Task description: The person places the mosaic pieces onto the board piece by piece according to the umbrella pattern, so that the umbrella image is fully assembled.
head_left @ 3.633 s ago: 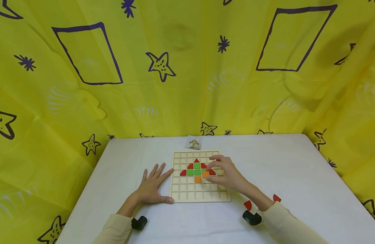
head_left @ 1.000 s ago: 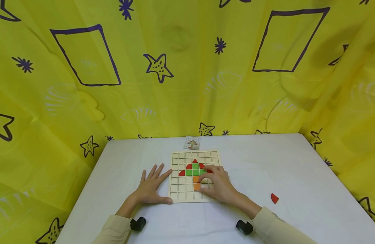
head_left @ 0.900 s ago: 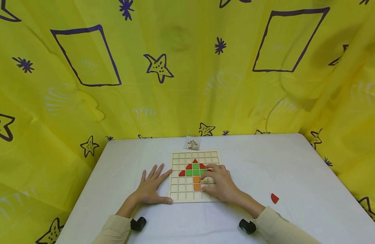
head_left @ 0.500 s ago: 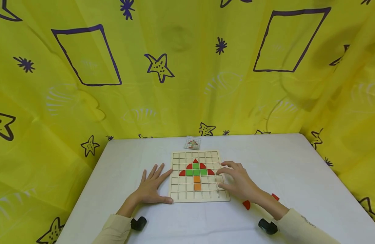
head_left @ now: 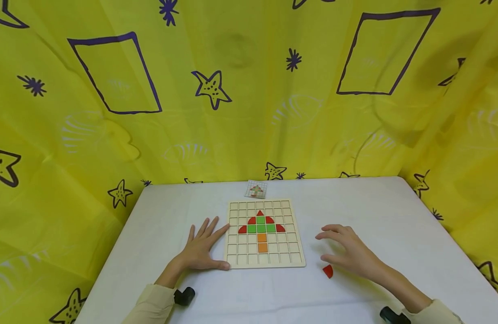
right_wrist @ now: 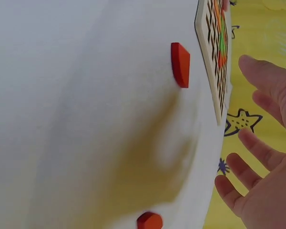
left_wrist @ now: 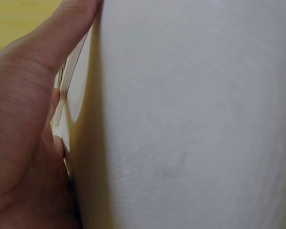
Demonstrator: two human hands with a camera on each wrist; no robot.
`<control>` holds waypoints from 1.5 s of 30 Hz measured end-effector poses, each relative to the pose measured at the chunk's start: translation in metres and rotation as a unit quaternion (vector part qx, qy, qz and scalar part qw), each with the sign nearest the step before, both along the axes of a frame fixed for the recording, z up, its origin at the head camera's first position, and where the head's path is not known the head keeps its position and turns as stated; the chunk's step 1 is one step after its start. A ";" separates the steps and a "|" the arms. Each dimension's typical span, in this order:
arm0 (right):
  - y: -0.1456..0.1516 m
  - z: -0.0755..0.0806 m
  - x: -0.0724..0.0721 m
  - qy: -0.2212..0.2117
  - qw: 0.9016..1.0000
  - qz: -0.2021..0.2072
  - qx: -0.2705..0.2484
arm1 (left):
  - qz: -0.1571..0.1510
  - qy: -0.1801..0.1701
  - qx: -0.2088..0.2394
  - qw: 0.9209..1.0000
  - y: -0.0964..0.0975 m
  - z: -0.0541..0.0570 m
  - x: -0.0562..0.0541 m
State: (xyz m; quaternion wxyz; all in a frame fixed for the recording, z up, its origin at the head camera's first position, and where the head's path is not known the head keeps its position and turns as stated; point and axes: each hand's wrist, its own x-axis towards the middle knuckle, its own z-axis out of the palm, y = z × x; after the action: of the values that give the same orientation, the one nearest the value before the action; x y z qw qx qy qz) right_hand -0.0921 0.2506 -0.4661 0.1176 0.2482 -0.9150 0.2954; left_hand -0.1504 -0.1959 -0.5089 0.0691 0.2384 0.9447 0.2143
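A wooden grid board lies on the table with red, green and orange tiles set in its cells. Two orange squares form a column below the green squares, with red curved pieces at the sides and a red triangle on top. My left hand lies flat with spread fingers, its index fingertip and thumb at the board's left edge. To the right of the board, my right hand hovers with loosely bent, parted fingers and nothing between them. A red quarter-circle piece lies just below its thumb.
A second red piece shows low in the right wrist view; in the head view the right arm hides it. Behind the board lies a small pattern card. A yellow curtain with printed stars surrounds the white table.
My right hand has put the orange square it held into the cell below the other one, let go and moved right, off the board. The left hand has stayed in place.
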 end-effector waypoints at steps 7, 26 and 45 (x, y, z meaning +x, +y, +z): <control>0.012 -0.011 0.015 -0.008 1.000 0.000 0.006 | 0.006 -0.008 -0.001 1.000 0.001 0.007 0.003; 0.022 -0.022 0.025 0.016 0.998 0.050 0.029 | 0.012 0.004 -0.014 1.000 0.001 -0.002 -0.001; 0.020 -0.025 0.021 0.012 0.998 0.050 0.041 | 0.009 0.014 -0.001 1.000 -0.001 -0.009 -0.001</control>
State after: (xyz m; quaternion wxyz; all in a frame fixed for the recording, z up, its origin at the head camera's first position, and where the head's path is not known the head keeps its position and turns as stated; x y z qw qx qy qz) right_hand -0.0708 0.2704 -0.4911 0.1032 0.3013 -0.9115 0.2604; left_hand -0.1519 -0.1970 -0.5181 0.0540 0.2326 0.9480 0.2104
